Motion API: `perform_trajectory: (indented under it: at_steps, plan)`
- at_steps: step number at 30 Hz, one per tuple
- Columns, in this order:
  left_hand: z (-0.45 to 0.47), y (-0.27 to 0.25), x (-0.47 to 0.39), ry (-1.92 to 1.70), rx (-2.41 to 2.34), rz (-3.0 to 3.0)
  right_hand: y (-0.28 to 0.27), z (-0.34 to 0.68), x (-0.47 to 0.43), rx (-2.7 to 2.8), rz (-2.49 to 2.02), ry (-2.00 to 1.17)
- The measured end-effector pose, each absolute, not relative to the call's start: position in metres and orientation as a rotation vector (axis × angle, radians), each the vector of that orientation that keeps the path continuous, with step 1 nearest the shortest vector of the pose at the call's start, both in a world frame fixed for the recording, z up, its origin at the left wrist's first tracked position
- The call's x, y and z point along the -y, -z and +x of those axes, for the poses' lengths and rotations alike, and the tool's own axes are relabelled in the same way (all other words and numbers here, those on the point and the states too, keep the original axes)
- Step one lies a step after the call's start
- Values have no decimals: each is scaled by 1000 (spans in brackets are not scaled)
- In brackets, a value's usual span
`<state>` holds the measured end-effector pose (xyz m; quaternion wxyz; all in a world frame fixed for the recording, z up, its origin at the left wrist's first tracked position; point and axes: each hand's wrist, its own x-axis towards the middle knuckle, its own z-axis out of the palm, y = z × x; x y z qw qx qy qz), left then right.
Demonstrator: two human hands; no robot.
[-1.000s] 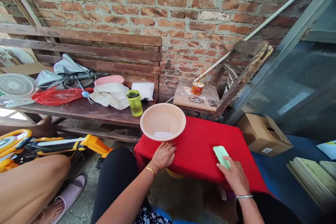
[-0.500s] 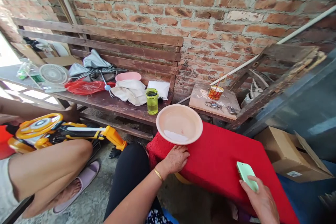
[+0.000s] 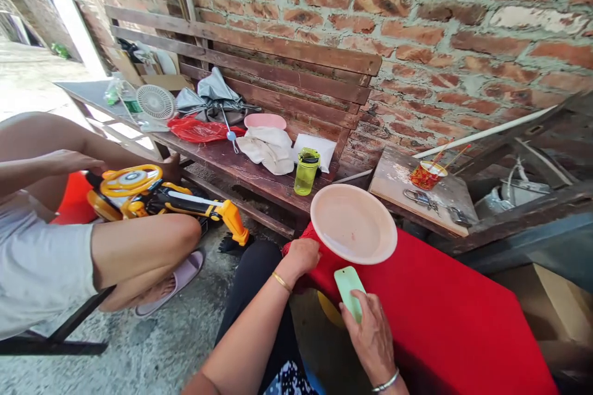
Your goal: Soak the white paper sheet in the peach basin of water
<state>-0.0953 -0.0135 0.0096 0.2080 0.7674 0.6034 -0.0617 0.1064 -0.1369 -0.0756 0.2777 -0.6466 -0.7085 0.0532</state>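
Red-covered table (image 3: 440,308) bears 1 pink plate (image 3: 353,223); wooden bench (image 3: 241,166) bears 1 green bottle (image 3: 306,171).

L hand (image 3: 303,256): thin gold bangle; R hand (image 3: 370,336): silver bangle; bare forearms; black trousers; patterned top.

Under the right hand (image 3: 373,336) lies a smooth, glossy green plastic case (image 3: 349,291) on the worktop's (image 3: 445,315) red, nubbly matt cloth. Just beyond the left hand (image 3: 303,255) sits a smooth, matt pink plastic plate (image 3: 353,223); farther off stand a weathered wooden bench (image 3: 259,173) and rough brick wall (image 3: 417,24).
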Motion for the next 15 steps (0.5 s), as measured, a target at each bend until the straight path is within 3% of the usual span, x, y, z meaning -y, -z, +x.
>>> perform_trajectory:
  at_steps: [8, 15]
  plan:
    - [-98, 6, 6, 111, -1791, 2056, 73, 186, 162, 1605, -2142, -222]
    - [-107, 28, 11, -75, -2108, 1951, 83, 153, 122, 1785, -1838, -410]
